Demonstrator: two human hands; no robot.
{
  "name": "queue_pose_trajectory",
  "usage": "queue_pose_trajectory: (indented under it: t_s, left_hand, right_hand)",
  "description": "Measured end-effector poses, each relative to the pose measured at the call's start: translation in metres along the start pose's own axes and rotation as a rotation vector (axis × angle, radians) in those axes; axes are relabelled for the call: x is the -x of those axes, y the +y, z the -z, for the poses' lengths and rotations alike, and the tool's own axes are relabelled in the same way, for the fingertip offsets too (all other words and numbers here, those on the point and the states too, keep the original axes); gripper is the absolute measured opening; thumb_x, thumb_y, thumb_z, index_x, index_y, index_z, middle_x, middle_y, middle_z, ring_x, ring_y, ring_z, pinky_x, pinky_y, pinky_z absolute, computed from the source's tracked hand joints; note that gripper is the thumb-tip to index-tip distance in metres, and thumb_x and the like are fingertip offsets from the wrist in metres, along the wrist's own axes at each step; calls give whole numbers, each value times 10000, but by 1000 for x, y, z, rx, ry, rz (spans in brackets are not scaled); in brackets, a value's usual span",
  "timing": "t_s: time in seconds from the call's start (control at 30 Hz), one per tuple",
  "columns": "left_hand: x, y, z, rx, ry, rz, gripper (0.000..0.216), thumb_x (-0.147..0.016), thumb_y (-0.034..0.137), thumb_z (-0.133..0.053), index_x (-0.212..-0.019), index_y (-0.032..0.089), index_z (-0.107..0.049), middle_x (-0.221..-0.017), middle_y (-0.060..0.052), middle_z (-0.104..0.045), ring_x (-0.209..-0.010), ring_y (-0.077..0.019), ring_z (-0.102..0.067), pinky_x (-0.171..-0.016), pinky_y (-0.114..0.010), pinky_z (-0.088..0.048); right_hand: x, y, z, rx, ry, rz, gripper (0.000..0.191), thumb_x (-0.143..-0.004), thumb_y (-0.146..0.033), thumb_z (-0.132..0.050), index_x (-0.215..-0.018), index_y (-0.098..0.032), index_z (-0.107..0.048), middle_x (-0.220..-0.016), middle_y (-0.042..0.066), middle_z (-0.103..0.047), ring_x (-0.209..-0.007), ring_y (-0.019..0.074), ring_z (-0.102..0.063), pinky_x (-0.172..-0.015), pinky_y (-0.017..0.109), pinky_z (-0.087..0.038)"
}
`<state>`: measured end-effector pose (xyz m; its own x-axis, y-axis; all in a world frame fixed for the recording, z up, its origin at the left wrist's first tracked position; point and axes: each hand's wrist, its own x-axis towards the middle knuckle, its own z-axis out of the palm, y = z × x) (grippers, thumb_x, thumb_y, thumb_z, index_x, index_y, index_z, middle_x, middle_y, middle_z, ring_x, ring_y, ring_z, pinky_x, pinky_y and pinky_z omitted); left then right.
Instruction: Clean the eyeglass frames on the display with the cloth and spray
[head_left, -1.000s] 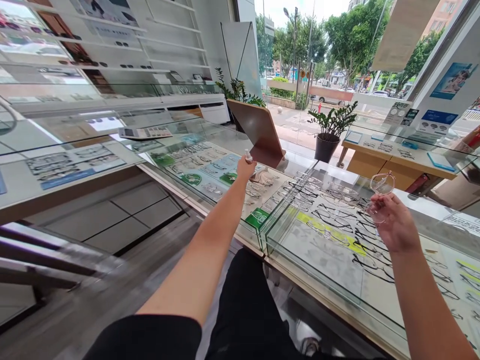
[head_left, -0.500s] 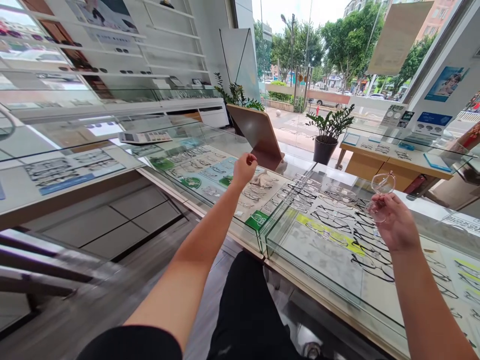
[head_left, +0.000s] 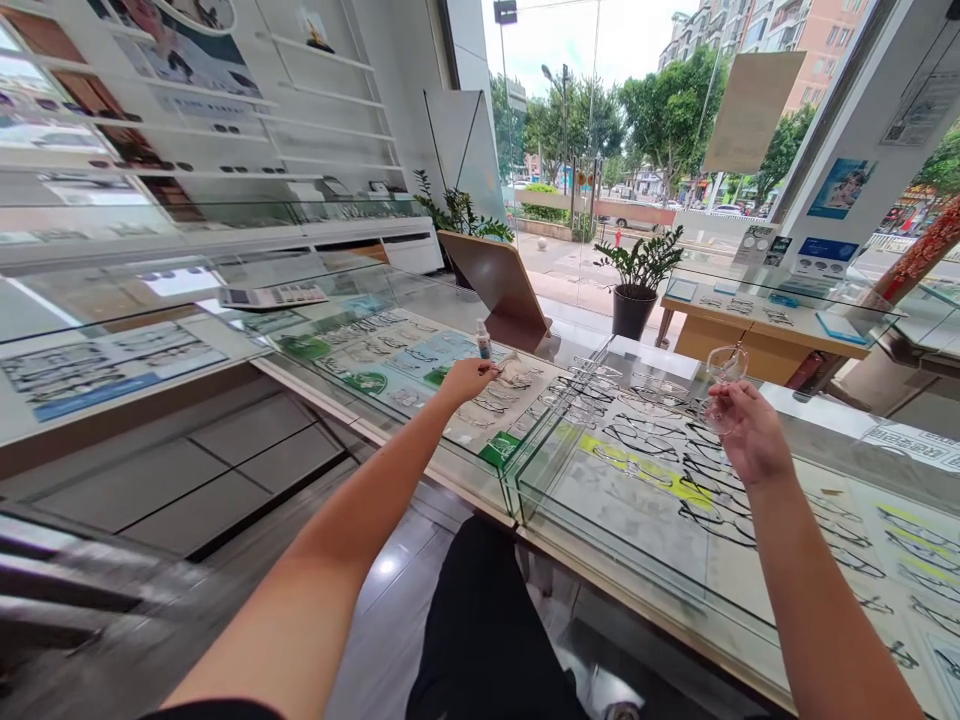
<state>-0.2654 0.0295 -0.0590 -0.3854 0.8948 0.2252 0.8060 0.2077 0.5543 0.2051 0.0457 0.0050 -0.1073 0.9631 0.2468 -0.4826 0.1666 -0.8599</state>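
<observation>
My right hand (head_left: pixel 754 432) is closed on a pair of clear-framed eyeglasses (head_left: pixel 727 364) and holds them raised above the glass counter. One lens rim stands above my fingers and the other shows beside them. Over the counter to the left, my left hand (head_left: pixel 468 382) has its fingers curled together. Whatever they may pinch is hidden or too small to name. Just behind that hand stands a small clear spray bottle (head_left: pixel 483 342) with a label. A pale, crumpled cloth (head_left: pixel 513 364) appears beside my fingertips, partly covered.
Rows of eyeglass frames (head_left: pixel 641 437) lie inside the glass display case (head_left: pixel 525 492). A tilted brown-backed board (head_left: pixel 499 285) stands on the counter. Behind are a potted plant (head_left: pixel 636 285) and a wooden display table (head_left: pixel 739 335). A flat tray (head_left: pixel 274 295) rests at the left.
My left hand has come down and slightly left, and the spray bottle now shows behind it. My right hand still holds the eyeglasses. The view has tilted up a little.
</observation>
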Motion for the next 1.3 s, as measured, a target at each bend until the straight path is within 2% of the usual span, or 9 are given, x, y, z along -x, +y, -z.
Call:
queue_pose_trajectory:
  t_s: [0.1,0.2,0.37,0.53,0.67,0.8,1.0,1.2,1.3]
  left_hand:
    - [4,3,6,69,55,27,187,-814,336,-603,-751,191,-703,-767,-85,-718,-864,-292,-668,-762,-331,-438]
    - [8,13,15,161,137,52,223,-858,342,-541,-699,198,-601,-602,-27,-551,-680,-221,-552,-667,-315,-360]
    - [6,54,34,368,222,26,205,-898,318,-473,-720,216,-482,-612,22,-447,-602,-156,-407,-607,-288,-310]
    - [9,121,47,583,156,-56,186,-905,330,-484,-760,214,-496,-628,36,-427,-560,-141,-359,-554,-274,-283]
    - [21,183,37,702,14,-180,191,-871,261,-563,-697,194,-523,-633,25,-465,-604,-138,-411,-589,-265,-326]
    - [32,248,19,779,-131,-286,194,-901,211,-565,-709,179,-553,-625,29,-495,-595,-133,-425,-598,-266,-324]
    - [44,324,7,925,-153,-404,225,-958,189,-550,-734,184,-533,-671,29,-523,-648,-139,-455,-631,-265,-344]
    - [55,337,-5,1073,-208,-471,193,-971,248,-556,-787,189,-543,-675,33,-526,-609,-128,-457,-606,-257,-354]
    - [61,332,-8,1128,-232,-584,210,-944,350,-610,-815,189,-570,-714,22,-565,-644,-130,-495,-627,-257,-392]
  right_hand:
    - [-1,2,0,-5,-6,1,423,-539,-478,-1024,-697,-218,-729,-792,9,-756,-666,76,-595,-608,164,-528]
    - [-2,3,0,-3,-16,-4,427,-555,-492,-1016,-701,-221,-722,-801,6,-758,-665,77,-591,-604,166,-524]
    - [-2,5,-1,-7,-41,-1,380,-616,-470,-987,-717,-226,-713,-832,15,-759,-677,97,-612,-612,200,-545]
    - [3,-1,-6,-39,-35,-47,321,-616,-410,-967,-697,-228,-716,-809,11,-754,-697,104,-623,-626,197,-559]
    - [6,-14,-19,-79,-14,-34,297,-599,-395,-955,-689,-234,-723,-802,-6,-753,-708,101,-623,-634,190,-551]
    - [1,-34,-45,-30,-52,54,266,-655,-400,-931,-740,-238,-738,-865,2,-782,-751,121,-632,-652,224,-539]
    - [-20,-60,-79,1,67,254,260,-664,-396,-898,-753,-231,-718,-836,-9,-777,-718,119,-608,-597,227,-487]
    - [-26,-63,-81,16,165,304,282,-650,-432,-868,-742,-233,-691,-819,-8,-760,-643,123,-554,-501,242,-412]
    - [-24,-63,-79,33,162,346,258,-656,-414,-873,-747,-231,-715,-834,0,-762,-691,126,-579,-560,241,-455]
